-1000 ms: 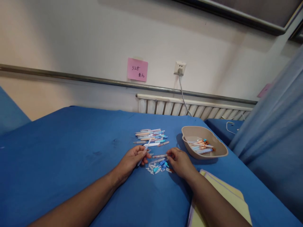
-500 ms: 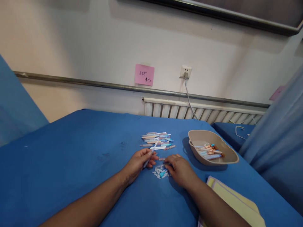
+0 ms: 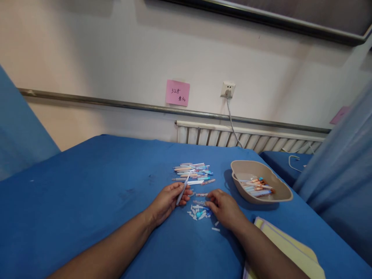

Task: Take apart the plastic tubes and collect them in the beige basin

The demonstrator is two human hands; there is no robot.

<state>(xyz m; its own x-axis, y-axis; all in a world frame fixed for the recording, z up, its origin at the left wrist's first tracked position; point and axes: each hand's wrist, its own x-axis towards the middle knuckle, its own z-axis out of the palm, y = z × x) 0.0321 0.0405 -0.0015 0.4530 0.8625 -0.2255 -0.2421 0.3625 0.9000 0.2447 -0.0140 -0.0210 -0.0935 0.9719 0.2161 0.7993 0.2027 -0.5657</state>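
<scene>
My left hand (image 3: 167, 201) rests on the blue sheet (image 3: 87, 201) with its fingers closed round a thin white pen-like stick (image 3: 182, 191) that points up and away. My right hand (image 3: 225, 207) lies just right of it, fingers curled over a small heap of white and blue caps (image 3: 199, 211); whether the fingers pinch one is hidden. A single white cap (image 3: 215, 229) lies apart near my right wrist. Beyond the hands sits a pile of several orange, white and blue pens (image 3: 192, 172).
A beige kidney-shaped tray (image 3: 279, 197) with several pens stands to the right. A yellow folder (image 3: 293, 248) lies at the near right. A light blue curtain (image 3: 343, 174) hangs on the right. Behind are a radiator (image 3: 247, 137), a wall socket with cable (image 3: 228, 90) and a pink note (image 3: 177, 93).
The view has shifted left since the first frame. My right hand has drawn back a little from the caps, and one white cap now lies loose near my wrist. The left hand keeps its stick.
</scene>
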